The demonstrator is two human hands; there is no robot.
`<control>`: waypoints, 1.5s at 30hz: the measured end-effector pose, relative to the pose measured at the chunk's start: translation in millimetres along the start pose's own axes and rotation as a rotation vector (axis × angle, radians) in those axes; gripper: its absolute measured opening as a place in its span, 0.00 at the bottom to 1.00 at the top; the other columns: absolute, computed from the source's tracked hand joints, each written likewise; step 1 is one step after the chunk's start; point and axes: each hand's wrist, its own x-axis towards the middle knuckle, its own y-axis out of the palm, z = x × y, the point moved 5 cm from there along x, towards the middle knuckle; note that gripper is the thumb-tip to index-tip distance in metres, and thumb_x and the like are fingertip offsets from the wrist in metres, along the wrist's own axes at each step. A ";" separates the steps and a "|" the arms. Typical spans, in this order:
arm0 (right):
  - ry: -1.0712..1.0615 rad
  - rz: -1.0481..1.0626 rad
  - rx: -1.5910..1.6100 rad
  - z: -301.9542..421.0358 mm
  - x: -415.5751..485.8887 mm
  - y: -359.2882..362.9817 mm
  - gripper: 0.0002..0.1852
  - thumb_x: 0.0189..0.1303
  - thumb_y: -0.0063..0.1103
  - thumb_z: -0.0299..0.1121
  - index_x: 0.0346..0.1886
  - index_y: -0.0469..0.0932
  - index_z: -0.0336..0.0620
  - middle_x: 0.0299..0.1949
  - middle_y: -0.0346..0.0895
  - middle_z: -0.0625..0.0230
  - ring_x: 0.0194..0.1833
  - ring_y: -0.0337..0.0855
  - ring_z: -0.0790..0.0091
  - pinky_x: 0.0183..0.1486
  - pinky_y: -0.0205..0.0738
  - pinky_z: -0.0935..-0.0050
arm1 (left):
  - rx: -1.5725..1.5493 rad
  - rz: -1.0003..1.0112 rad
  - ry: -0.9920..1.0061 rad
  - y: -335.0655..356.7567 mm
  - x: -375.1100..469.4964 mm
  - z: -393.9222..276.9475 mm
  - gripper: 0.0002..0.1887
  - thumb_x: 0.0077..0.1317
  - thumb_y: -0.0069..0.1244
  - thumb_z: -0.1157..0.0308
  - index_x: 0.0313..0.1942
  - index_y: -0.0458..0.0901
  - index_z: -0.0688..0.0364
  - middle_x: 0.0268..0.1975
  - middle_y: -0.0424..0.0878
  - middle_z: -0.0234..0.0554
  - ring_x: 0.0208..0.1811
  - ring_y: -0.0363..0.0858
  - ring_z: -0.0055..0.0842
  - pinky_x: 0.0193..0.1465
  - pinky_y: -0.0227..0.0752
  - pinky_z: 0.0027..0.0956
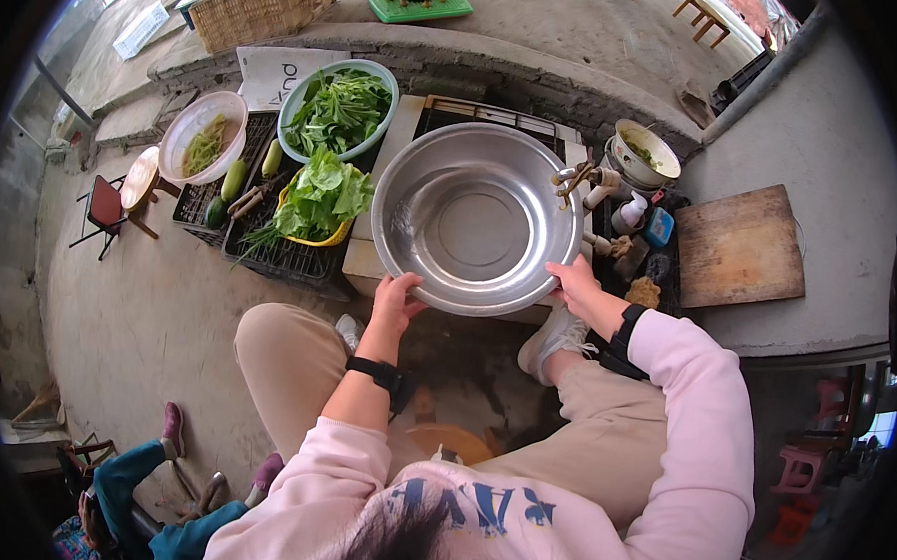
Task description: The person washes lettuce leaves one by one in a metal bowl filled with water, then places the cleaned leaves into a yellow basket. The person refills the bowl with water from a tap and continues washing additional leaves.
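A wide stainless steel basin (485, 221) sits before me, holding nothing that I can make out. My left hand (396, 302) grips its near left rim, thumb on the inside edge. On the near right rim, my right hand (574, 284) holds it in the same way. The basin hides most of the sink surround (381, 232) beneath it. Over the basin's right edge reaches a brass tap (577, 179) on white pipes. Whether the basin rests on the sink or is held above it, I cannot tell.
Left stand a blue basin of leafy greens (339, 110), a yellow basket of lettuce (321, 199), black crates (251, 238) with squashes, and a pale basin (199, 138). Right are an enamel bowl (645, 153), a soap bottle (632, 211) and a wooden board (741, 248). Another person's legs (128, 484) show lower left.
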 end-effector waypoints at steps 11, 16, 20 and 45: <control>0.085 0.155 0.113 27.8 45.8 32.4 0.19 0.62 0.54 0.26 0.56 0.65 0.37 0.47 0.77 0.58 0.47 0.80 0.57 0.49 0.81 0.48 | 0.333 -0.106 0.345 29.5 -41.8 -103.1 0.20 0.55 0.55 0.68 0.49 0.76 0.61 0.36 0.81 0.34 0.29 0.80 0.20 0.25 0.78 0.28; -0.054 0.107 0.041 40.6 41.6 21.5 0.11 0.49 0.61 0.25 0.36 0.77 0.33 0.36 0.80 0.60 0.34 0.80 0.66 0.38 0.73 0.72 | 0.856 -0.206 0.285 31.0 -64.9 -146.6 0.21 0.50 0.57 0.58 0.37 0.83 0.68 0.28 0.82 0.40 0.28 0.80 0.23 0.28 0.79 0.30; -0.074 0.133 0.030 41.1 22.9 4.1 0.07 0.55 0.58 0.27 0.36 0.75 0.37 0.32 0.78 0.65 0.33 0.82 0.67 0.40 0.83 0.62 | 0.860 -0.132 0.260 39.2 -62.3 -135.2 0.20 0.54 0.55 0.60 0.38 0.81 0.71 0.31 0.82 0.41 0.29 0.81 0.25 0.27 0.79 0.32; 0.584 0.899 0.478 -34.4 81.2 81.6 0.08 0.62 0.59 0.39 0.41 0.72 0.52 0.25 0.69 0.73 0.23 0.69 0.79 0.19 0.60 0.85 | 1.204 0.077 1.446 295.9 -110.9 -161.3 0.10 0.50 0.56 0.67 0.28 0.74 0.60 0.27 0.79 0.44 0.32 0.79 0.40 0.48 0.65 0.39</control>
